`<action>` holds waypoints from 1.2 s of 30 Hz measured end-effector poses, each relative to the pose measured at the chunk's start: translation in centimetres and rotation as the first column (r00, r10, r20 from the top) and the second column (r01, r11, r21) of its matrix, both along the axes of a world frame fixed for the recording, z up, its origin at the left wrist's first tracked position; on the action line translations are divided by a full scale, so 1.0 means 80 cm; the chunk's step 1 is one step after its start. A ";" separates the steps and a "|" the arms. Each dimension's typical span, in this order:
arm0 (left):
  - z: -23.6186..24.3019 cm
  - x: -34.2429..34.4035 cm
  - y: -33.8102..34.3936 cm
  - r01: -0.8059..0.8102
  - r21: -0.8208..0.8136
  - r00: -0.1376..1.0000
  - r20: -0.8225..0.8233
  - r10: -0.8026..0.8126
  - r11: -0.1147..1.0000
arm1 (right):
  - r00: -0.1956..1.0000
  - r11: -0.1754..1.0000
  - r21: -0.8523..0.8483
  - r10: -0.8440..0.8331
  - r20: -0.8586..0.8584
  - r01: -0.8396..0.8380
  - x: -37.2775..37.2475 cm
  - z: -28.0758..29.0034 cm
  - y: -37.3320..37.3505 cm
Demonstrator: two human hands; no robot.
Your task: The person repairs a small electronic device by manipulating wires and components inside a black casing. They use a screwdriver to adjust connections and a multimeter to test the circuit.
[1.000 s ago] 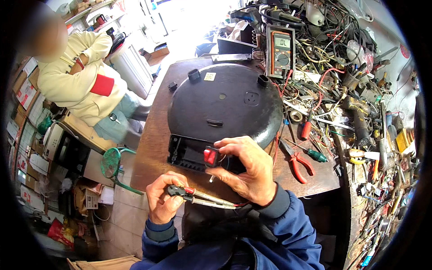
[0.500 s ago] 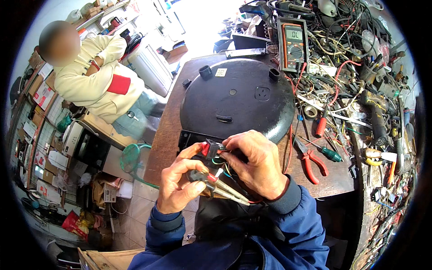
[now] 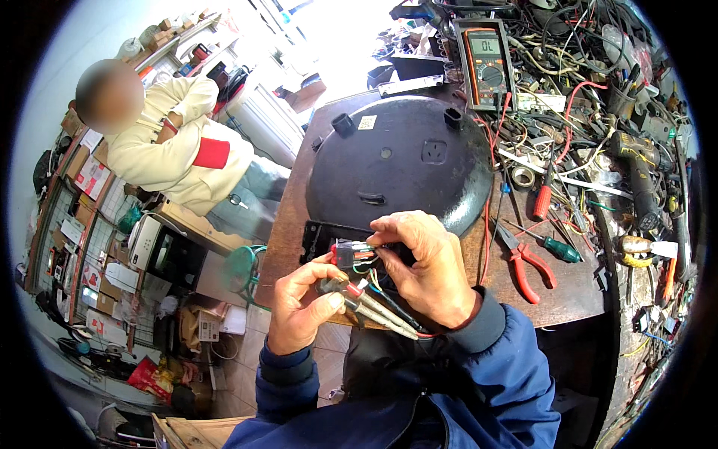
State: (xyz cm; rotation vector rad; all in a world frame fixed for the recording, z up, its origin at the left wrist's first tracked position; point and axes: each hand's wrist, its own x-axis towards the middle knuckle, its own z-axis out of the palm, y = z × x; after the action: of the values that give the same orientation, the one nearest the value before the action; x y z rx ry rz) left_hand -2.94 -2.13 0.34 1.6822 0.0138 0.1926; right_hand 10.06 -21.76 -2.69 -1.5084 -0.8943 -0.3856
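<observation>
The right hand [image 3: 430, 273] covers most of the small black connector [image 3: 350, 254], its wire ends too tiny to make out, and the seated person's [image 3: 176, 153] face is blurred

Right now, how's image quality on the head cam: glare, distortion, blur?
Head view: strong fisheye, the wooden bench edge bows and the corners go black. The area top centre is blown out white. The left hand, right hand and black round appliance base are sharp and evenly lit. The meter screen shows no glare.

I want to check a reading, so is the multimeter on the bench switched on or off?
On. The multimeter lies face up behind the black round appliance, and its screen is lit with characters showing.
</observation>
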 end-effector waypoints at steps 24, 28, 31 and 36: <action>-0.009 0.001 -0.003 -0.010 0.052 0.998 0.063 0.007 0.999 | 1.000 1.000 -0.009 -0.018 -0.022 0.018 -0.003 0.003 -0.002; -0.002 0.000 -0.012 -0.006 -0.024 0.998 0.063 0.008 1.000 | 1.000 1.000 -0.005 -0.017 -0.021 0.017 -0.003 0.002 -0.001; -0.001 0.000 -0.014 0.007 -0.046 0.998 0.065 -0.004 0.999 | 1.000 1.000 -0.009 -0.023 -0.012 0.023 -0.003 0.002 -0.001; -0.003 -0.001 -0.011 -0.005 -0.023 0.998 0.061 0.007 1.000 | 1.000 1.000 -0.009 -0.026 -0.016 0.026 -0.004 0.002 0.000</action>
State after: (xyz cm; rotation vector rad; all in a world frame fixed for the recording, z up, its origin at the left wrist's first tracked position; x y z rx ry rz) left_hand -3.03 -3.02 0.09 1.6532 -0.0251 0.2477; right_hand 9.74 -21.75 -2.56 -1.5306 -0.8651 -0.3887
